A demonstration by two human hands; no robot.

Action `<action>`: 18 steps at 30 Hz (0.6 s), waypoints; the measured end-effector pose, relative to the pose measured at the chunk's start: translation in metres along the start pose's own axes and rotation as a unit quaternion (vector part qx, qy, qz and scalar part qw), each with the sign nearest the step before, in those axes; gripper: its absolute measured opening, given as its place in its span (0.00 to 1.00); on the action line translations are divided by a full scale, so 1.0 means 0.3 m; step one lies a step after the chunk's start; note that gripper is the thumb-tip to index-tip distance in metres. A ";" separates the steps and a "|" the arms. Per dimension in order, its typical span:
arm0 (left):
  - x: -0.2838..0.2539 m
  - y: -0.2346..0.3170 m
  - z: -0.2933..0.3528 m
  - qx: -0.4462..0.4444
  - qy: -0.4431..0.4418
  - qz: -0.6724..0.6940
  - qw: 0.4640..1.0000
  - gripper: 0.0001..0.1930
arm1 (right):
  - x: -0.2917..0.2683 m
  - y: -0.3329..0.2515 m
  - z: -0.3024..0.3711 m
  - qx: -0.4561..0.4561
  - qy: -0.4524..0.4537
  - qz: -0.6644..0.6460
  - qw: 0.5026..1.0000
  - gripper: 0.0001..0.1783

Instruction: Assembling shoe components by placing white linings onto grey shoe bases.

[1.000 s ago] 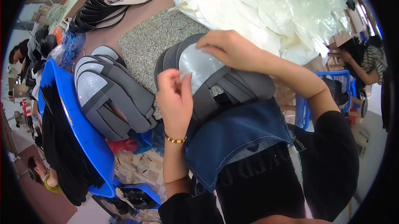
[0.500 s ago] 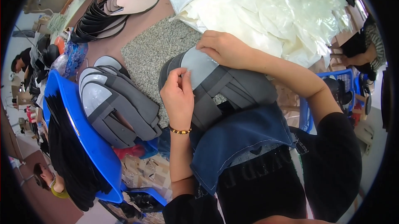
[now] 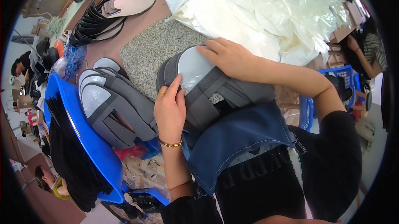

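Note:
A stack of dark grey shoe uppers (image 3: 245, 89) lies before me, its near side against the blue apron over my lap. On the toe of the top upper sits a shiny light grey toe piece (image 3: 192, 65). My left hand (image 3: 169, 109) rests at the left edge of that piece, index finger stretched along it and thumb apart; it grips nothing. Across the far right edge lies my right hand (image 3: 232, 59), fingers extended flat on the piece and holding nothing. To the left stand more grey uppers (image 3: 124, 118) with the same shiny toe pieces.
Under the uppers is a speckled grey slab (image 3: 145, 45). A pile of whitish film sheets (image 3: 257, 12) lies beyond it. Black uppers (image 3: 93, 24) are fanned out at the far left. A blue tub (image 3: 83, 141) holds black pieces. A blue basket (image 3: 307, 113) stands right. Other people work nearby.
My left hand has shifted slightly left and down, its pinched fingers now opened with the index straight. The right hand has flattened from curled fingers onto the toe piece.

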State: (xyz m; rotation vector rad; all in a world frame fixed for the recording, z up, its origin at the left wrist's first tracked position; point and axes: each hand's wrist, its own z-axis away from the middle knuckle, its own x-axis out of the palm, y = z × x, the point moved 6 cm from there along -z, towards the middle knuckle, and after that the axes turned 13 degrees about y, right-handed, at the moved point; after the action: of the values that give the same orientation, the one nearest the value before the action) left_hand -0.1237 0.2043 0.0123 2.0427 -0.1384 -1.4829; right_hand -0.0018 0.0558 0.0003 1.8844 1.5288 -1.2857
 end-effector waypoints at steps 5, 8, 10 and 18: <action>-0.037 -0.005 0.057 -0.082 0.121 0.098 0.984 0.14 | -0.102 0.038 -0.024 0.103 0.049 -0.161 0.980 0.25; -0.036 0.019 0.069 -0.025 0.148 0.102 0.983 0.13 | -0.109 0.047 -0.018 0.292 0.003 -0.534 0.793 0.24; -0.037 0.054 0.073 0.012 0.157 0.111 0.981 0.12 | -0.162 0.024 -0.030 0.282 -0.017 -0.535 0.796 0.23; -0.383 -0.046 0.176 -0.170 0.257 0.200 0.930 0.10 | -0.248 -0.135 -0.048 0.147 -0.104 -0.601 0.779 0.17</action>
State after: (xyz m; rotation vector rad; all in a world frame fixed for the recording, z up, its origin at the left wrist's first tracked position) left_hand -0.2170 0.2422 0.0902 1.8996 -0.0699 -0.6451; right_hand -0.0317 0.0389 0.0790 0.6231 2.6115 -2.2026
